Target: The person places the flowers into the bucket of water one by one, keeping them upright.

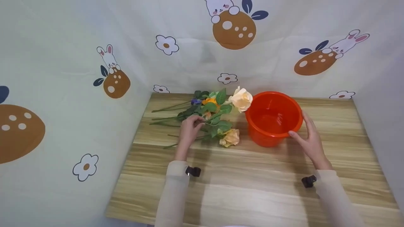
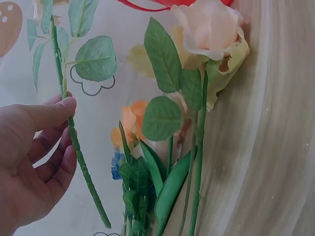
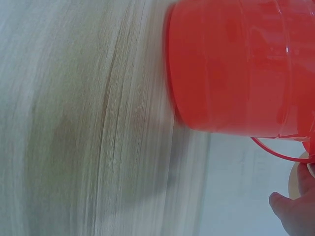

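My left hand [image 1: 188, 130] pinches a green stem [image 2: 83, 162] between thumb and fingertips, above the other flowers. Leaves grow along this stem, and its bloom is cut off in the left wrist view. In the head view a pale peach rose [image 1: 241, 99] rises at the upper right of the bunch. A second peach rose [image 1: 230, 138] lies nearer the front. My right hand [image 1: 311, 138] holds the red bucket [image 1: 274, 138] at its right side, thumb at the rim. The bucket stands upright, its inside visible. The right wrist view mostly hides those fingers.
Orange flowers [image 1: 210, 103] and a blue-purple flower [image 1: 195, 101] lie left of the bucket, stems pointing left. A thin red handle [image 3: 275, 151] hangs by the bucket. The wooden table [image 1: 252, 186] meets printed cloth walls [image 1: 192, 63] at the back and sides.
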Tool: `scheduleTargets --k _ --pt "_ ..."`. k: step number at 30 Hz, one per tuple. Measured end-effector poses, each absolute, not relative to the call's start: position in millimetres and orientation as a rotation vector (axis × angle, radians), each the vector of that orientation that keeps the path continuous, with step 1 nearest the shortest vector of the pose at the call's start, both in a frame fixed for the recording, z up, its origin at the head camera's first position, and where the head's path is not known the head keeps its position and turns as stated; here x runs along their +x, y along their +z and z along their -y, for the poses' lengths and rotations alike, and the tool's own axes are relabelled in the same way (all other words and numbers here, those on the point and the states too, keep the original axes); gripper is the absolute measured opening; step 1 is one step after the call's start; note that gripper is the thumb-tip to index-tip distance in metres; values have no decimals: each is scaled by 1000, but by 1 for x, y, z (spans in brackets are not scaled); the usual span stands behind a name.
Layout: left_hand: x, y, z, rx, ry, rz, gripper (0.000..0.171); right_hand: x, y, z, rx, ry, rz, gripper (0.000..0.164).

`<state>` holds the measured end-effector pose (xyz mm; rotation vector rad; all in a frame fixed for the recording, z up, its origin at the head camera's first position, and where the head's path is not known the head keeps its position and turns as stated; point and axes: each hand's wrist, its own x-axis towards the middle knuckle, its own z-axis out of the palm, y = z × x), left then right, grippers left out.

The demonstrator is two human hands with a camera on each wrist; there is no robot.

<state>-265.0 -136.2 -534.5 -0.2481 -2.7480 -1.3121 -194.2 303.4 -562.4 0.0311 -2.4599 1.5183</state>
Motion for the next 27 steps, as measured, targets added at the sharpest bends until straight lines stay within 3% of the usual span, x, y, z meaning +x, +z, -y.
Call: scheduleTargets --k 12,27 --pt "-273 -518 111 -299 -1378 2702 8 -193 -561 -303 11 1540 2472 87" --pt "-279 -472 64 -495 -1345 2638 12 -193 -560 -306 2 1542 2501 88"
